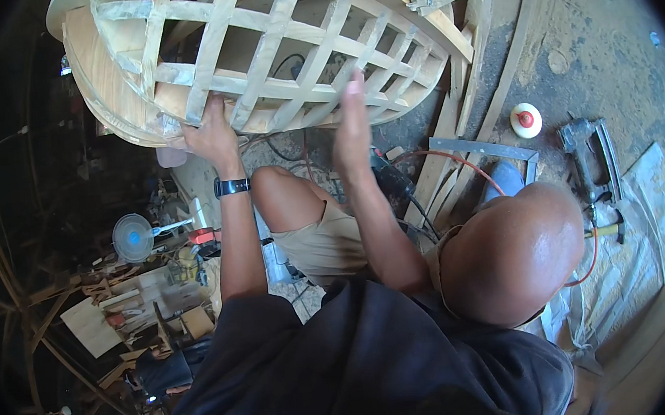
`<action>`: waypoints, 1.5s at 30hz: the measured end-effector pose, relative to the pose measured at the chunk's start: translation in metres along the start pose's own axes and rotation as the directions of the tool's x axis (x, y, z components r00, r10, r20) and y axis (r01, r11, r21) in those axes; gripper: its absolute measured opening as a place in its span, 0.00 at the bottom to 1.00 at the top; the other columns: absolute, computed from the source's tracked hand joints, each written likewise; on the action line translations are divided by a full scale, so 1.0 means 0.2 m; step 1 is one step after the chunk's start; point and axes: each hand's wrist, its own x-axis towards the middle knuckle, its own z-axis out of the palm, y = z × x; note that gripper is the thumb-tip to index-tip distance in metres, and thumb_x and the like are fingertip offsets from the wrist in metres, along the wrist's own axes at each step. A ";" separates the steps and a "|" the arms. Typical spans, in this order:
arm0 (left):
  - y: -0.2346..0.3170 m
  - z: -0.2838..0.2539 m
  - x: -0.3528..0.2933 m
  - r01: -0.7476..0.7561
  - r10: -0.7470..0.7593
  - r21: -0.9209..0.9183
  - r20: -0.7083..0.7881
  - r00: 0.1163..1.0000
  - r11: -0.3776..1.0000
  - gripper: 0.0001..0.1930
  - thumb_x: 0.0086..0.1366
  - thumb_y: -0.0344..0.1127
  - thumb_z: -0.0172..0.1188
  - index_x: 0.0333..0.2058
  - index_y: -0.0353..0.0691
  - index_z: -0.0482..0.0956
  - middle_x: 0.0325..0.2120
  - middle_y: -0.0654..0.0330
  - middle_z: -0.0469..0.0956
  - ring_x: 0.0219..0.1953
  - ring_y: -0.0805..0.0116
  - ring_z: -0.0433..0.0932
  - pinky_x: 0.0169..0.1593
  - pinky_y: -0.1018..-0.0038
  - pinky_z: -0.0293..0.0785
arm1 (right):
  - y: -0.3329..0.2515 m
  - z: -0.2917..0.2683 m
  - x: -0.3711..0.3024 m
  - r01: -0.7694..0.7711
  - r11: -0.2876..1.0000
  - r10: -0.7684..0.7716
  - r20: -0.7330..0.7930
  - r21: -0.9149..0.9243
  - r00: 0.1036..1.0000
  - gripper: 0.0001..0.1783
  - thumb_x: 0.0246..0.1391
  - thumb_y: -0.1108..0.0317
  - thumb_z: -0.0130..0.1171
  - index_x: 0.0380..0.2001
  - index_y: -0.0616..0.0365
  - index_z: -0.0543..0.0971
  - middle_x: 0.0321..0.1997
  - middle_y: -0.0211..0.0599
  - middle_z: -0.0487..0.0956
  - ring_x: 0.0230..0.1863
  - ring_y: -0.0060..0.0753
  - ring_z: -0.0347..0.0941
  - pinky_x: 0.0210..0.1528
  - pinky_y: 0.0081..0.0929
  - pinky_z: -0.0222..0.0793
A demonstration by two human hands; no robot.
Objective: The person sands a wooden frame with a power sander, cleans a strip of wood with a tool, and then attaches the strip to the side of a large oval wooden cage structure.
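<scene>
A curved wooden lattice frame (276, 41), built of crossed pale slats with a solid rim, spans the top of the view. My left hand (214, 143) grips its lower left edge, the fingers partly hidden by the wood; a dark watch circles that wrist. My right hand (352, 129) is raised edge-on by the lower slats, fingers stretched out and slightly blurred, with nothing visible in it. I cannot tell whether it touches the slats. Below it, between my legs, lies a dark power tool (390, 176), partly covered by my forearm.
On the right are a glue bottle (527, 120) with a red cap, a metal square (475, 146), a nail gun (580, 163) with a red hose, and a hammer (611, 229) on plastic sheeting (641, 250). Wooden strips (507, 67) lie beyond. A fan (134, 238) stands left.
</scene>
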 end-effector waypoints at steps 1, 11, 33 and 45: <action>0.01 -0.04 -0.01 0.008 -0.008 -0.002 -0.010 1.000 1.000 0.23 0.60 0.32 0.67 0.51 0.25 0.74 0.48 0.49 0.79 0.48 0.61 0.76 0.54 0.66 0.69 | -0.11 0.07 -0.10 0.064 0.997 -0.059 0.089 -0.050 0.994 0.38 0.68 0.48 0.39 0.67 0.72 0.56 0.72 0.59 0.56 0.74 0.48 0.49 0.73 0.33 0.41; -0.10 -0.14 -0.05 0.007 0.007 0.160 -0.092 0.996 0.987 0.39 0.48 0.56 0.75 0.50 0.31 0.72 0.61 0.21 0.49 0.68 0.30 0.43 0.65 0.46 0.49 | -0.08 0.08 -0.20 0.493 0.777 -0.429 0.246 -0.391 0.870 0.32 0.58 0.60 0.58 0.59 0.71 0.66 0.66 0.61 0.64 0.70 0.54 0.58 0.70 0.40 0.50; -0.31 -0.05 -0.33 -0.053 0.007 -0.440 -0.106 0.994 0.896 0.52 0.56 0.47 0.70 0.66 0.35 0.41 0.64 0.28 0.39 0.68 0.32 0.39 0.66 0.41 0.43 | 0.18 -0.80 0.03 0.390 -0.116 -0.031 0.395 -0.914 0.918 0.34 0.69 0.48 0.36 0.63 0.67 0.63 0.65 0.63 0.64 0.69 0.62 0.54 0.70 0.47 0.49; -0.38 -0.07 -0.36 -0.060 0.043 -0.369 -0.054 0.998 0.927 0.34 0.58 0.50 0.69 0.57 0.38 0.67 0.63 0.26 0.42 0.69 0.34 0.40 0.63 0.45 0.50 | -0.46 0.59 -0.22 0.273 0.962 -0.218 0.582 -0.007 0.784 0.35 0.67 0.49 0.44 0.66 0.65 0.60 0.69 0.57 0.61 0.72 0.51 0.52 0.73 0.43 0.44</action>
